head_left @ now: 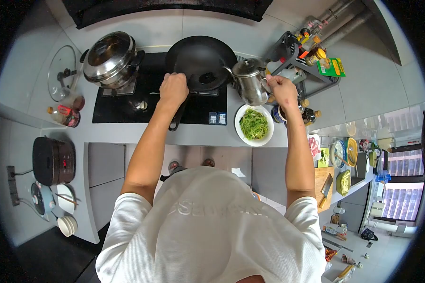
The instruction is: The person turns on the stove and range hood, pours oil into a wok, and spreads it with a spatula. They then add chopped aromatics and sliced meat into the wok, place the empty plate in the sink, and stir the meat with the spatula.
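Note:
My left hand [174,89] is closed around the handle of a black wok [189,59], close to its rim; the handle's end shows below my wrist. A small dark pool of liquid lies at the lower right inside the wok. My right hand [283,89] grips the handle of a lidded stainless steel pot with a thin spout [251,87]. This pot is held just right of the wok, its spout pointing at the wok's right rim. Below it, a white plate [239,133] of shredded green vegetables [254,123] rests on the counter.
A lidded steel steamer pot [109,61] stands on the left of the black cooktop [123,107]. Bottles and a dark rack [311,66] crowd the right. A knife [326,187] lies on a wooden cutting board [322,175]. A rice cooker [53,161] sits at left.

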Demonstrator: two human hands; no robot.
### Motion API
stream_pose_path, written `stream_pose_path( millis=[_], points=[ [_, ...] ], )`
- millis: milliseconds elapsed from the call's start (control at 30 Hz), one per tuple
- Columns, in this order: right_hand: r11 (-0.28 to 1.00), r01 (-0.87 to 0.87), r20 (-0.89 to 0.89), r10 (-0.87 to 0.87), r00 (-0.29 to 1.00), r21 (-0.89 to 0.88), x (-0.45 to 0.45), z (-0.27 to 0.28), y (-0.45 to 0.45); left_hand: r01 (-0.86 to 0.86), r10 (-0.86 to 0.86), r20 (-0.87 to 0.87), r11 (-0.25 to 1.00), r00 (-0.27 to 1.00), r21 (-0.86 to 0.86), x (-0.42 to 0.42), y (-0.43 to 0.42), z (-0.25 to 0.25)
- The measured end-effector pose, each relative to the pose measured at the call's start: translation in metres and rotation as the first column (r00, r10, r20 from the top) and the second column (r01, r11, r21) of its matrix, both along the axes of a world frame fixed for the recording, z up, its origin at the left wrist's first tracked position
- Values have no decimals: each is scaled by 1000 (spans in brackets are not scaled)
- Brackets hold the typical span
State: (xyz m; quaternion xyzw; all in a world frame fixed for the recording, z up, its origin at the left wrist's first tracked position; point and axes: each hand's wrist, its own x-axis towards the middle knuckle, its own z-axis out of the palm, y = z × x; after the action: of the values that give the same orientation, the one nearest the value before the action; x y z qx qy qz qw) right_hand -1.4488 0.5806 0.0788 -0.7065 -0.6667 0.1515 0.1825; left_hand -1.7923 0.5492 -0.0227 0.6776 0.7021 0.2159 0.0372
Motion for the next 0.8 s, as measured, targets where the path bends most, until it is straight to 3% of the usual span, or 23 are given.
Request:
stream_pose_path(
  millis=[167,800],
  points=[
    [998,24,5,-24,1000,56,6,-5,5,5,-5,-4,1000,1000,-8,1,0,3],
    [1000,-19,-4,18,1000,-24,-12,4,5,-15,14,25,1000,1000,10,-2,-4,12]
  ],
)
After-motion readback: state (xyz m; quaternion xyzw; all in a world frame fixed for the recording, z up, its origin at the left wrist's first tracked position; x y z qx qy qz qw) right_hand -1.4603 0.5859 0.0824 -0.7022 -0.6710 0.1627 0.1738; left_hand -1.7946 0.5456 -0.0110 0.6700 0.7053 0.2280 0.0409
